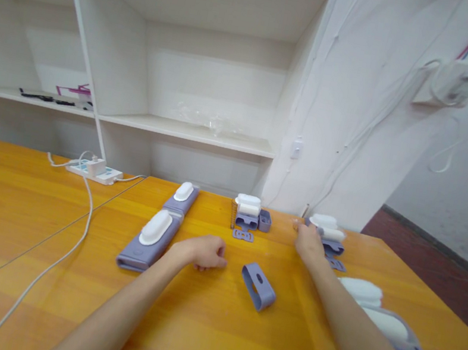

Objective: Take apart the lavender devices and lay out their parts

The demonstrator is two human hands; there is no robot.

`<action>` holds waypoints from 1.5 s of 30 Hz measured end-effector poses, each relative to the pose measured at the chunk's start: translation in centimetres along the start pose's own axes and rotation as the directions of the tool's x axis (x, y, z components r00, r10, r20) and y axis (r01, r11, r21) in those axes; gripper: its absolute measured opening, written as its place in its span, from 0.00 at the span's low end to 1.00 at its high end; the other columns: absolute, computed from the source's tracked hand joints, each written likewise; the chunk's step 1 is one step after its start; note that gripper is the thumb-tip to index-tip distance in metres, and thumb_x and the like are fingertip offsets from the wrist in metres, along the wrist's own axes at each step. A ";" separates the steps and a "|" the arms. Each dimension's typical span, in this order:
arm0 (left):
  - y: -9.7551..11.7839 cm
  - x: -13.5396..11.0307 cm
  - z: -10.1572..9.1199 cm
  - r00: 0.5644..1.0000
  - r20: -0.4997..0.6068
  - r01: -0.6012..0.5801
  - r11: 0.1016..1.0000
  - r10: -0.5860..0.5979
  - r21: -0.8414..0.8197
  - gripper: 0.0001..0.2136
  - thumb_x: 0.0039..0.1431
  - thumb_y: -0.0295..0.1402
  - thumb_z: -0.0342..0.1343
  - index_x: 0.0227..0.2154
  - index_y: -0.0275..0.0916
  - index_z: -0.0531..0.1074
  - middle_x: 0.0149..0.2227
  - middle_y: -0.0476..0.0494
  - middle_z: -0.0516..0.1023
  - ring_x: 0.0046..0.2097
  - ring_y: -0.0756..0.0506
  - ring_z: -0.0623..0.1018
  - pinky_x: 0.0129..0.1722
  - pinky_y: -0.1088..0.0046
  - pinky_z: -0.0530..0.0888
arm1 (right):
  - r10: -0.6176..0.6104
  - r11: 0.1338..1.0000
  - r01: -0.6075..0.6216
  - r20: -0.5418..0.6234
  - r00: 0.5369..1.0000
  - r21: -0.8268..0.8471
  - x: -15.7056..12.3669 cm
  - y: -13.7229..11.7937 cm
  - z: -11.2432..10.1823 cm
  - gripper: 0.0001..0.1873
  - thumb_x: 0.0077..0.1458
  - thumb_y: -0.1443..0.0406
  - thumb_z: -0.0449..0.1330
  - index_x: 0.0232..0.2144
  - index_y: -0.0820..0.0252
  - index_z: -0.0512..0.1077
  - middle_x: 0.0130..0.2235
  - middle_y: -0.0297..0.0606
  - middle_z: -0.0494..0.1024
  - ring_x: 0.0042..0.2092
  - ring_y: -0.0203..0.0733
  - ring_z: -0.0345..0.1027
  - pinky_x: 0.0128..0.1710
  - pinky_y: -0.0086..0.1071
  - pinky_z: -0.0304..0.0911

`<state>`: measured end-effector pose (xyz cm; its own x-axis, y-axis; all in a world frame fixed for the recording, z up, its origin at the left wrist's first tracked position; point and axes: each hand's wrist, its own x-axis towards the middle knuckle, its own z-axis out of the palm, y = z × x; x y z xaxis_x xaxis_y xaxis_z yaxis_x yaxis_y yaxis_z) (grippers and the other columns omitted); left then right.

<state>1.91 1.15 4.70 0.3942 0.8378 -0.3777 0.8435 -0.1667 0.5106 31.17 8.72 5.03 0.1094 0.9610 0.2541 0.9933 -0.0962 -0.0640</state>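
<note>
My left hand [207,252] hovers over or rests on the table with its fingers curled in; whether anything is inside them is hidden. Right of it lies a hollow purple plastic sleeve [258,287] with an oval hole. My right hand [309,242] reaches to the back right, its fingertips closed by a thin brownish piece [305,210] too small to name. Beside that hand sit white rounded parts [326,222], a white roller [332,234] and a flat purple plate [336,264], partly covered by the arm.
Two purple cases with white oval tops [156,227] lie left. A similar parts group [248,209] stands at the back middle. More white and purple parts [388,325] lie under my right forearm. A power strip [96,170] and cable occupy the left; shelves [187,130] rise behind.
</note>
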 end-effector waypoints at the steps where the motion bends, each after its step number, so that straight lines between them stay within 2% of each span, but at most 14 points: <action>1: 0.0 0.0 0.0 1.000 -0.010 -0.002 1.000 0.002 -0.004 0.11 0.50 0.37 0.50 0.33 0.36 0.68 0.22 0.47 0.73 0.19 0.51 0.71 0.17 0.79 0.68 | 0.002 1.000 -0.002 0.004 1.000 -0.009 0.0 -0.1 -0.1 0.21 0.52 0.75 0.47 0.48 0.65 0.68 0.42 0.55 0.71 0.39 0.47 0.71 0.37 0.35 0.62; 6: -0.3 0.3 0.0 1.000 -0.011 -0.010 0.999 0.009 -0.031 0.11 0.50 0.38 0.50 0.34 0.37 0.67 0.24 0.46 0.73 0.20 0.51 0.71 0.16 0.80 0.67 | -0.050 0.998 0.049 -0.033 0.998 -0.030 -1.1 -2.3 -1.8 0.17 0.56 0.69 0.47 0.44 0.70 0.70 0.43 0.62 0.70 0.45 0.55 0.68 0.38 0.40 0.61; 9: -0.4 0.4 0.0 1.000 -0.007 -0.008 0.999 0.008 -0.035 0.12 0.51 0.39 0.50 0.35 0.37 0.66 0.24 0.47 0.73 0.20 0.51 0.72 0.16 0.79 0.68 | -0.171 0.985 0.171 -0.021 0.985 0.004 -3.8 -4.4 -2.9 0.21 0.59 0.58 0.45 0.42 0.65 0.70 0.42 0.55 0.72 0.44 0.52 0.68 0.39 0.38 0.61; 11: -0.4 0.4 0.1 1.000 -0.004 -0.016 0.999 0.016 -0.037 0.12 0.51 0.40 0.50 0.35 0.38 0.66 0.23 0.47 0.73 0.20 0.50 0.72 0.16 0.79 0.68 | -0.294 0.955 0.292 0.026 0.956 0.057 -6.7 -5.5 -3.5 0.24 0.56 0.49 0.47 0.43 0.58 0.70 0.40 0.46 0.74 0.42 0.47 0.69 0.38 0.35 0.61; 13: -0.4 0.5 0.1 1.000 -0.003 -0.019 0.999 0.019 -0.030 0.12 0.51 0.40 0.50 0.34 0.38 0.66 0.23 0.47 0.72 0.20 0.50 0.72 0.16 0.78 0.68 | -0.451 0.888 0.436 0.094 0.887 0.148 -9.9 -6.1 -4.2 0.27 0.53 0.46 0.48 0.44 0.57 0.68 0.40 0.45 0.74 0.42 0.48 0.69 0.39 0.36 0.61; 15: -0.4 0.6 0.2 1.000 -0.007 -0.017 1.000 0.017 -0.016 0.12 0.51 0.41 0.50 0.34 0.38 0.67 0.22 0.48 0.72 0.20 0.50 0.72 0.16 0.78 0.68 | -0.540 0.839 0.509 0.185 0.821 0.190 -12.6 -6.2 -4.8 0.27 0.48 0.47 0.55 0.45 0.56 0.67 0.40 0.44 0.73 0.42 0.50 0.68 0.39 0.37 0.61; 17: -0.4 0.6 0.2 1.000 -0.009 -0.009 1.000 0.009 -0.007 0.13 0.51 0.41 0.50 0.34 0.37 0.67 0.22 0.47 0.72 0.20 0.50 0.72 0.15 0.78 0.67 | -0.579 0.815 0.547 0.237 0.780 0.191 -14.2 -6.2 -5.3 0.24 0.46 0.55 0.58 0.46 0.56 0.66 0.40 0.44 0.73 0.41 0.49 0.68 0.38 0.36 0.61; 20: -0.6 0.8 0.3 1.000 -0.014 -0.006 1.000 0.006 -0.011 0.14 0.52 0.42 0.50 0.35 0.37 0.67 0.23 0.47 0.72 0.20 0.50 0.72 0.16 0.78 0.68 | -0.590 0.808 0.562 0.237 0.772 0.177 -14.8 -6.2 -6.0 0.15 0.49 0.66 0.52 0.42 0.57 0.68 0.38 0.43 0.73 0.40 0.46 0.69 0.37 0.33 0.59; 24: -0.8 0.9 0.4 1.000 -0.017 -0.021 1.000 0.021 -0.015 0.13 0.52 0.42 0.49 0.35 0.37 0.67 0.23 0.47 0.73 0.20 0.50 0.72 0.15 0.79 0.68 | -0.608 0.794 0.581 0.234 0.759 0.176 -14.0 -6.1 -6.4 0.14 0.50 0.69 0.49 0.38 0.57 0.69 0.37 0.42 0.73 0.40 0.45 0.69 0.36 0.32 0.58; 27: -0.8 1.0 0.4 1.000 -0.020 -0.018 1.000 0.018 -0.014 0.13 0.51 0.41 0.49 0.34 0.37 0.67 0.23 0.47 0.73 0.20 0.50 0.72 0.15 0.78 0.68 | -0.588 0.809 0.548 0.262 0.765 0.215 -13.6 -5.8 -6.3 0.14 0.51 0.68 0.49 0.39 0.56 0.69 0.37 0.41 0.75 0.39 0.43 0.70 0.36 0.30 0.58; 32: -0.7 0.8 0.3 1.000 -0.018 -0.017 1.000 0.016 -0.025 0.13 0.51 0.41 0.50 0.35 0.37 0.67 0.23 0.47 0.73 0.20 0.50 0.72 0.16 0.77 0.69 | -0.461 0.887 0.441 0.260 0.848 0.136 -13.0 -5.2 -5.3 0.13 0.53 0.63 0.48 0.35 0.57 0.71 0.37 0.43 0.76 0.40 0.47 0.71 0.35 0.33 0.58; 37: -0.7 0.9 0.3 1.000 -0.011 -0.015 0.999 0.015 -0.050 0.12 0.51 0.40 0.50 0.35 0.38 0.66 0.23 0.47 0.73 0.20 0.50 0.72 0.15 0.77 0.69 | -0.402 0.915 0.378 0.255 0.879 0.138 -11.1 -4.6 -4.5 0.17 0.57 0.62 0.44 0.37 0.57 0.71 0.38 0.44 0.76 0.42 0.45 0.70 0.40 0.33 0.59; 41: -0.6 0.8 0.3 1.000 -0.017 0.002 0.999 -0.002 -0.039 0.12 0.52 0.40 0.50 0.35 0.37 0.66 0.22 0.47 0.72 0.20 0.50 0.71 0.16 0.77 0.69 | -0.211 0.977 0.212 0.224 0.951 0.018 -7.8 -3.7 -3.4 0.20 0.57 0.60 0.43 0.44 0.64 0.68 0.43 0.52 0.73 0.48 0.49 0.66 0.47 0.39 0.56; 45: -0.5 0.8 0.3 1.000 -0.023 -0.003 1.000 0.002 -0.024 0.12 0.52 0.40 0.50 0.35 0.37 0.67 0.24 0.47 0.73 0.19 0.51 0.71 0.16 0.77 0.69 | -0.012 0.998 0.029 0.259 0.966 -0.061 -4.2 -3.0 -1.6 0.24 0.56 0.57 0.45 0.48 0.68 0.65 0.48 0.60 0.68 0.52 0.59 0.62 0.48 0.50 0.53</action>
<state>1.87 1.73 3.95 0.3877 0.8490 -0.3590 0.8336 -0.1566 0.5298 27.78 4.52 5.70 0.0841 0.9965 -0.0036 0.9965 -0.0841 0.0027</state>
